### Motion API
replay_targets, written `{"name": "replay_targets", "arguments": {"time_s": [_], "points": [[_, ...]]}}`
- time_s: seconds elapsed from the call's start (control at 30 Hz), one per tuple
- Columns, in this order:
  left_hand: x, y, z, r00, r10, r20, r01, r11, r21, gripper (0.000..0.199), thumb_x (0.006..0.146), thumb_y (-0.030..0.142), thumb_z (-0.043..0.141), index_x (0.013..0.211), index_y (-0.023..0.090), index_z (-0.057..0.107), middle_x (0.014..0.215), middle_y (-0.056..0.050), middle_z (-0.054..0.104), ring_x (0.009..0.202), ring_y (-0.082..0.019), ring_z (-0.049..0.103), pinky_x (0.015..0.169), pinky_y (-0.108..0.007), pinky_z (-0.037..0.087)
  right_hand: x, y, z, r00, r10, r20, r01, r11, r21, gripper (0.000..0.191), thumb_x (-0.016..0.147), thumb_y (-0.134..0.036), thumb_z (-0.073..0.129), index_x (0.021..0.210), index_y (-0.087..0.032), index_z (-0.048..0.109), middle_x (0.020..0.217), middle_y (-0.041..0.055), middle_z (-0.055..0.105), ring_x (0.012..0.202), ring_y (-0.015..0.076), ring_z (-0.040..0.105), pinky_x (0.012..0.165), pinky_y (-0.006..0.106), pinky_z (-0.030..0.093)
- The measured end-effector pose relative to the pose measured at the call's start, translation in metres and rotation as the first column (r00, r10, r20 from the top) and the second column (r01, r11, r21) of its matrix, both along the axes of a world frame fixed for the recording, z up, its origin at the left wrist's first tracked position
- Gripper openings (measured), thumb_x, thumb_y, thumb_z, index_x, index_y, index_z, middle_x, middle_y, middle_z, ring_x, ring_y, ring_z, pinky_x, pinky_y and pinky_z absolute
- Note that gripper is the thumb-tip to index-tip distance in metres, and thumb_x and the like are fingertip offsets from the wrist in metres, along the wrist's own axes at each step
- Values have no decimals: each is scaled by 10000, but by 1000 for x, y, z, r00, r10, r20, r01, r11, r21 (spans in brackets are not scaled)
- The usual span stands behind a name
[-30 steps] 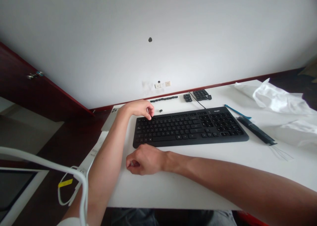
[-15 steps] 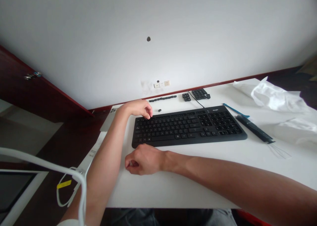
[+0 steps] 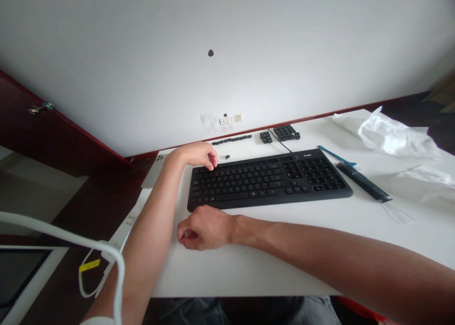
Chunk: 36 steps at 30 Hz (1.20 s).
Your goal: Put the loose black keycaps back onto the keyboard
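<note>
Keyboard (image 3: 270, 180) at four o'clock from left hand (image 3: 201, 155), nearer; two o'clock from right hand (image 3: 206, 228). Long axis roughly nine-to-three. Both curled; cannot tell if gripping.

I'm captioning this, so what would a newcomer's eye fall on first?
Probably the black keyboard on the white table, its number pad at right bare of caps. Then the left hand at its far left edge and the right hand, curled by its near left corner. Loose keycaps lie beyond it, toward the wall.
</note>
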State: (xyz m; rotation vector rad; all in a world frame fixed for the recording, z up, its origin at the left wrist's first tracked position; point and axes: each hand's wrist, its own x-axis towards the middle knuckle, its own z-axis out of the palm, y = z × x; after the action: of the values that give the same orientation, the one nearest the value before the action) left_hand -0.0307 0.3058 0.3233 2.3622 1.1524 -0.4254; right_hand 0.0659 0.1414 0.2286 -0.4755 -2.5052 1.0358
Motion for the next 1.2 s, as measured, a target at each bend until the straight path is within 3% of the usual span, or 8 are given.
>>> {"name": "replay_targets", "arguments": {"time_s": [1.2], "points": [[2, 4, -10, 999, 11, -37, -11, 1000, 6, 192, 684, 297, 782, 858, 218, 790, 859, -1, 761, 765, -161, 648, 656, -239, 411, -2, 1, -2, 1000, 15, 1, -15, 1000, -5, 120, 893, -209, 604, 921, -199, 721, 757, -39, 689, 670, 106, 572, 669, 221, 396]]}}
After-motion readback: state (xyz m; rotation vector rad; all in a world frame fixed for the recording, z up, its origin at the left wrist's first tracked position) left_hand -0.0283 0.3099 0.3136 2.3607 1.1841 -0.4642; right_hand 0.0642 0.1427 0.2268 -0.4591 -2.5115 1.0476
